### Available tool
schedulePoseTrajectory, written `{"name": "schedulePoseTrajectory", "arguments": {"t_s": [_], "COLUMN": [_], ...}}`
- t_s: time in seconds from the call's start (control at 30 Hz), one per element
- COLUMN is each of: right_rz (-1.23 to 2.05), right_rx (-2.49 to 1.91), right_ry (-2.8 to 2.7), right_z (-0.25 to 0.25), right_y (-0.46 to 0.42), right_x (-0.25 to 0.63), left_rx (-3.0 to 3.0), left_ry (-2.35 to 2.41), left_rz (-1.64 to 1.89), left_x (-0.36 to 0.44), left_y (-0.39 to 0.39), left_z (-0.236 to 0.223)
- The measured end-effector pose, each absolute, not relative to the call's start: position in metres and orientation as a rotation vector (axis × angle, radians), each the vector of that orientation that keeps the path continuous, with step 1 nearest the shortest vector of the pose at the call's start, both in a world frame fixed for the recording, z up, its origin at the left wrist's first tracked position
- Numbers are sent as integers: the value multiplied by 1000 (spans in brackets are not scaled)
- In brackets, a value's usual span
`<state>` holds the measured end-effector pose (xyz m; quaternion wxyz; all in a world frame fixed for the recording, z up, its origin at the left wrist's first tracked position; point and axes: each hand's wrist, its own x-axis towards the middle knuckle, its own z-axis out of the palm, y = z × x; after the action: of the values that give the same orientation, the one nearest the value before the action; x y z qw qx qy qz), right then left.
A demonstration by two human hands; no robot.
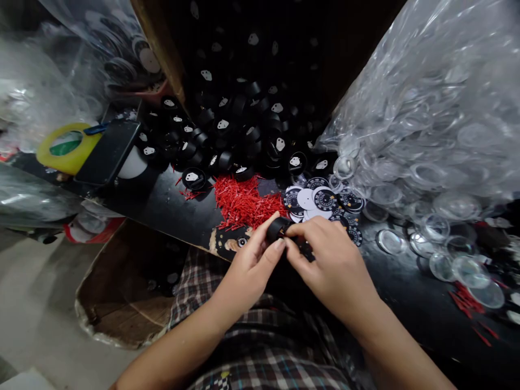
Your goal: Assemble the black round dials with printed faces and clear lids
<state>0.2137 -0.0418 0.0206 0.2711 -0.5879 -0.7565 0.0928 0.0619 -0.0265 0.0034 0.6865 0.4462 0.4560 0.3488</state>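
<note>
My left hand (251, 261) grips a small round black housing (275, 229) between thumb and fingers, just above the table's front edge. On its right side my right hand (333, 257) is closed, thumb and forefinger pinched at the housing's open face. Whatever sits between those fingertips is too small to make out. Just beyond the hands lies a pile of thin red pointers (247, 201). To its right are overlapping round dial discs (325, 199), some black with printed scales, some showing white backs. Many more black housings (222, 125) with white patches are heaped behind.
Clear round covers (422, 179) spill from a plastic bag (459, 70) on the right. More red pointers (467, 298) lie there. At left are a yellow tape roll (49, 149) and a black phone (109, 153). An open cardboard box (117, 309) stands below the black table (162, 203).
</note>
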Motion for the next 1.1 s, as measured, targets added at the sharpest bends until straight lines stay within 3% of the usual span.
{"name": "schedulePoseTrajectory", "arguments": {"t_s": [0.2, 0.43, 0.57, 0.67, 0.87, 1.1], "right_rz": [278, 720, 102, -41, -123, 125], "right_rx": [-1641, -1710, -2176, -2296, -1889, -1494], "right_ry": [-1963, -1707, -1549, -1676, -1715, -2076], "right_z": [27, 28, 8, 0, 11, 10], "right_y": [-36, -29, -4, 8, -22, -53], "right_x": [205, 247, 301, 327, 295, 236], "left_rx": [667, 929, 736, 667, 355, 199], "left_ry": [1056, 1017, 937, 900, 828, 771], "left_rz": [803, 792, 852, 790, 744, 750], "left_x": [74, 72, 73, 79, 90, 90], "left_y": [-32, -27, -26, -29, -25, -14], "left_z": [-5, -10, -12, -12, -7, 0]}}
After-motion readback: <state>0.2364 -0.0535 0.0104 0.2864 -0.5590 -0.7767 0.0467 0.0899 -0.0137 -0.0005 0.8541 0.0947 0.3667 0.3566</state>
